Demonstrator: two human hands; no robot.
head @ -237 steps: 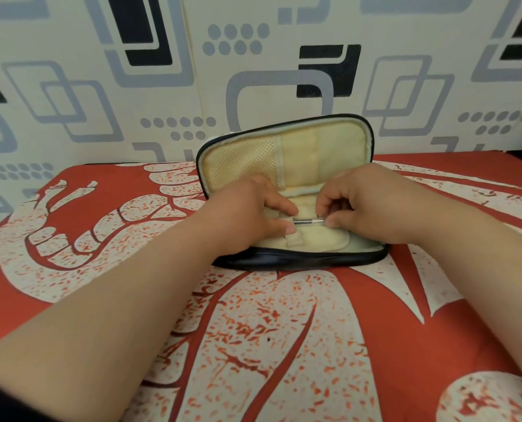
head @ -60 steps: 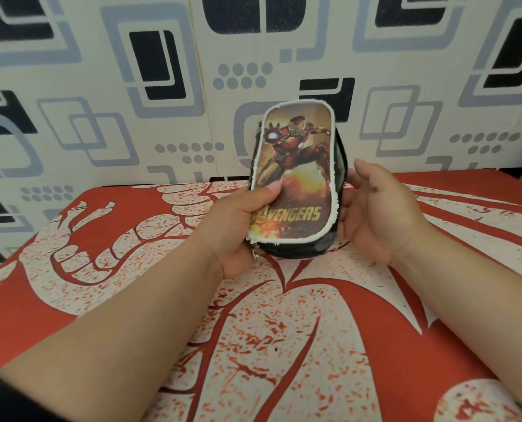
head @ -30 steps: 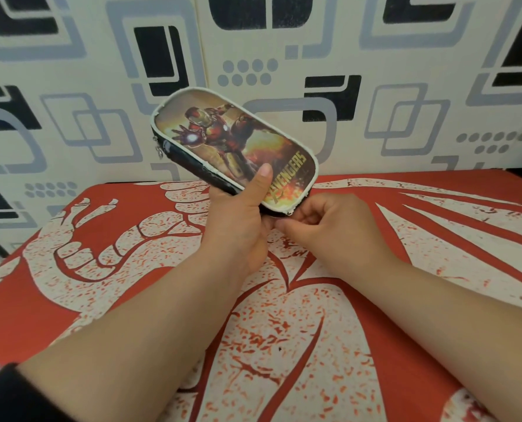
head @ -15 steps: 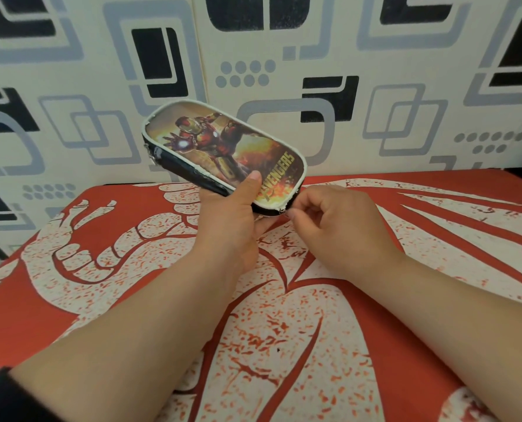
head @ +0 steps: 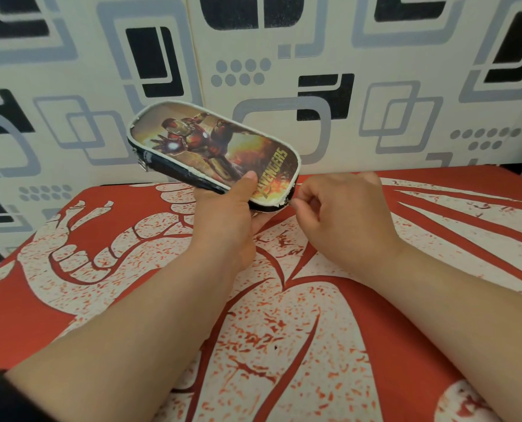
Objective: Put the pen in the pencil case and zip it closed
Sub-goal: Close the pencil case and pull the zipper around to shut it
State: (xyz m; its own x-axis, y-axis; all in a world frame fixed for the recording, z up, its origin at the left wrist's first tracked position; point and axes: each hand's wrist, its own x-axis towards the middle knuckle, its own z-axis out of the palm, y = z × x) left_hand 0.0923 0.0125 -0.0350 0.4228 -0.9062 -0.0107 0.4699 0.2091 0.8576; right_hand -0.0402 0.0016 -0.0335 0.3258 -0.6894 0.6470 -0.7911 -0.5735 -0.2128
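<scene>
The pencil case (head: 214,147), dark-sided with a superhero picture and white piping on its lid, is folded shut and held tilted above the red and white cloth. My left hand (head: 226,217) grips it from below, thumb on the lid near the lettering. My right hand (head: 342,214) is at the case's right end, fingers pinched at the corner where the zip runs; the zip pull there is too small to make out. A metal zip pull (head: 144,162) hangs at the case's left end. The pen is hidden.
A red and white patterned cloth (head: 284,330) covers the surface under my arms. A wall (head: 375,71) with grey and black geometric wallpaper stands close behind the case.
The case was open on the cloth with the pen being fitted in; since then it was folded shut, lifted and tilted sideways. My right hand has slid along to its right corner.
</scene>
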